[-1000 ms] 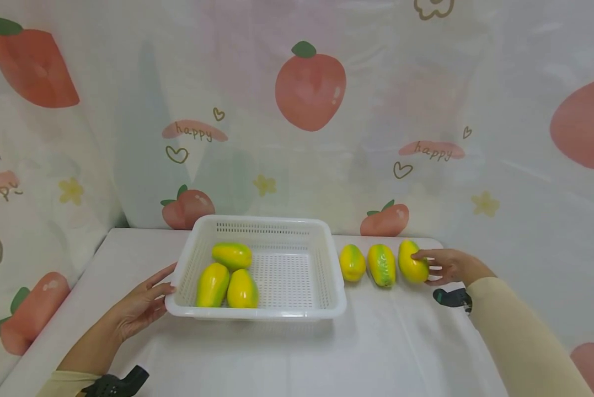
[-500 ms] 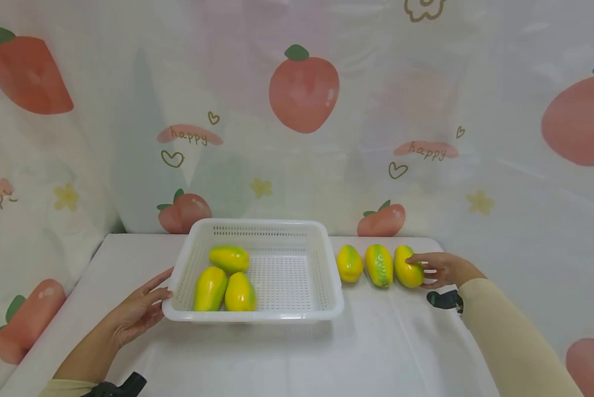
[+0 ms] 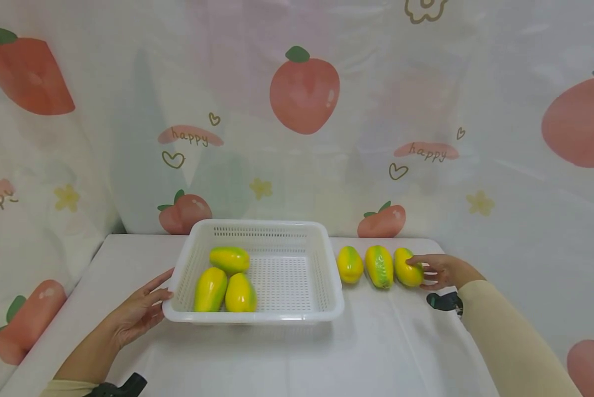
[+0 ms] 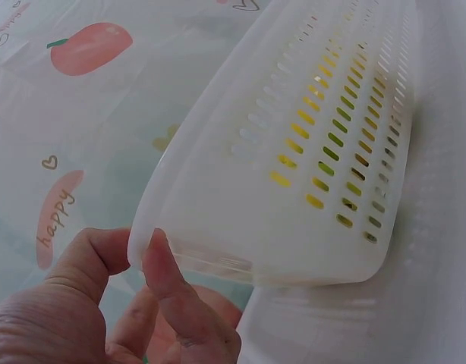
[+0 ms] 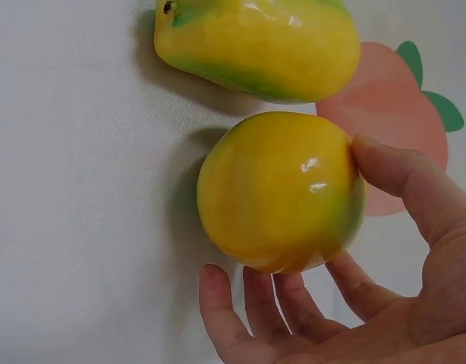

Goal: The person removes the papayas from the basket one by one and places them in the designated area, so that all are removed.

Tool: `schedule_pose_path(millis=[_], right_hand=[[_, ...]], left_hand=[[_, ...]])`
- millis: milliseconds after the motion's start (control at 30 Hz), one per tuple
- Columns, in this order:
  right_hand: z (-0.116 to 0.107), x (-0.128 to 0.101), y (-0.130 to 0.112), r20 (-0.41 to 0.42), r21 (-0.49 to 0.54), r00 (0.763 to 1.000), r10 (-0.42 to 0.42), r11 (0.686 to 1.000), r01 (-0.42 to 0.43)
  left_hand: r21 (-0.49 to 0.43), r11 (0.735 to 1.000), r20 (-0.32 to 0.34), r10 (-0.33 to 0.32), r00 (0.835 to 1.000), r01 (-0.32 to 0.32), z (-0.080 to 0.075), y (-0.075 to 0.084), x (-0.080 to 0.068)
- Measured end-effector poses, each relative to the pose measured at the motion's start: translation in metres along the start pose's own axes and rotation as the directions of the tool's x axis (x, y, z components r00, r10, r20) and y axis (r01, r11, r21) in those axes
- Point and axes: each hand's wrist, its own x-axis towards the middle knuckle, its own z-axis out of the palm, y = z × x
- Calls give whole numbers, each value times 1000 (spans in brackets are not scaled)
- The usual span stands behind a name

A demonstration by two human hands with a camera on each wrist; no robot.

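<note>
Three glossy oval papayas [image 3: 225,280] fill the perforated plastic basket [image 3: 326,275]. Left hand [image 3: 139,312], fingers relaxed, touches its rim. Right hand [image 3: 438,271] cups a smooth papaya [image 3: 407,267].

A white table [image 3: 386,353] carries a white basket [image 3: 257,317] and three yellow-green papayas [image 3: 379,266].

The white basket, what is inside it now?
Inside the white basket lie three yellow-green papayas, grouped in its left half. The right half shows only perforated floor. The left wrist view shows only yellow and green through the wall slots.
</note>
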Motion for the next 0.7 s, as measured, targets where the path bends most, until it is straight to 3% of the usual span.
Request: schedule_pose_path(millis=[233,367,533,700], right_hand=[[0,-3,0,-18,-4,1000,1,1000,-1],[-2,-6,-6,-26,-132,999,-44,991,40],[1,-9,-22,-72,-305,992,-104,949,78],[15,-18,-36,-138,-377,975,-177,919,113]], left_hand=[[14,1000,-3,2,1000,-2,1,0,0],[19,1000,-11,4,1000,-4,1,0,0],[8,1000,-24,-5,1000,6,1,-1,0],[31,1000,-40,-4,999,5,1,-1,0]])
